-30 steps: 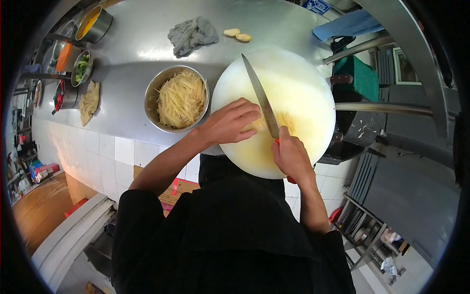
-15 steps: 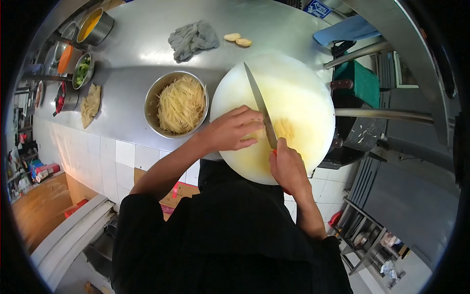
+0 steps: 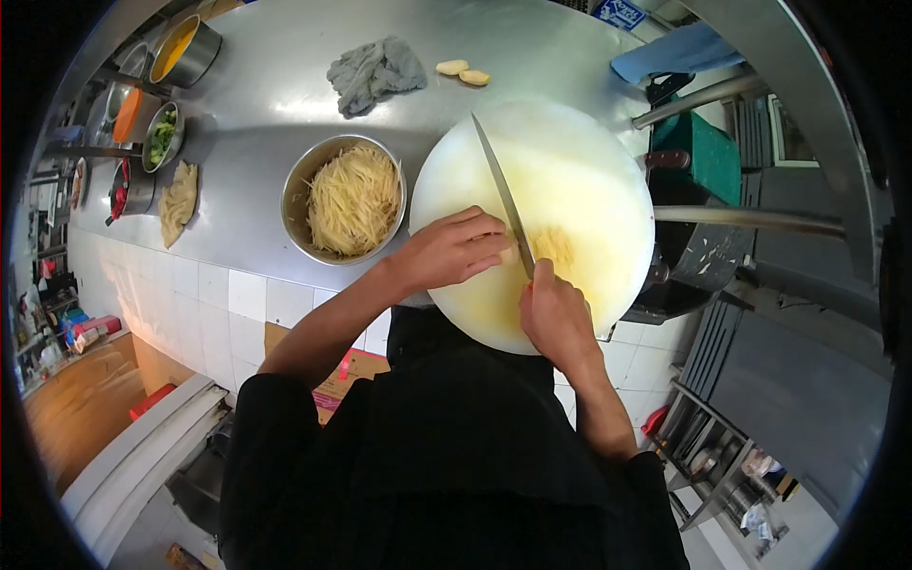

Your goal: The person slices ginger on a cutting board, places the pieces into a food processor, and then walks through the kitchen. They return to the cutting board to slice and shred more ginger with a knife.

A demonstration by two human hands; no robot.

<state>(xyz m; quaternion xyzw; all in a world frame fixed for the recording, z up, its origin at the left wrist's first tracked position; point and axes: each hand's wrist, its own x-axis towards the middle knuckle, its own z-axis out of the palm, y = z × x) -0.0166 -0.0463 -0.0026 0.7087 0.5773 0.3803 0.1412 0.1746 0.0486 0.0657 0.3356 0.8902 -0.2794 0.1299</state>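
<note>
My right hand point(image 3: 556, 313) grips a long kitchen knife point(image 3: 505, 195) by its handle, and the blade points to the far side of a round white cutting board point(image 3: 456, 171). Curled beside the blade, my left hand point(image 3: 461, 247) presses on a pale, peeled vegetable piece point(image 3: 510, 250), mostly hidden under the fingers. Thin yellowish slices point(image 3: 554, 245) lie in a small pile to the right of the blade. Left of the board, a steel bowl point(image 3: 296, 233) holds a heap of pale shreds point(image 3: 353, 201).
Two peeled pieces point(image 3: 463, 72) and a crumpled grey cloth point(image 3: 375, 76) lie beyond the board on the steel counter point(image 3: 275, 57). Pots, a bowl of greens point(image 3: 163, 136) and a tan cloth point(image 3: 178, 204) stand at the left. A brown-handled tool point(image 3: 668, 160) juts out at the right.
My left fingers have drawn closer together around the pale piece beside the blade. The knife and right hand have barely shifted. The whole view has moved slightly.
</note>
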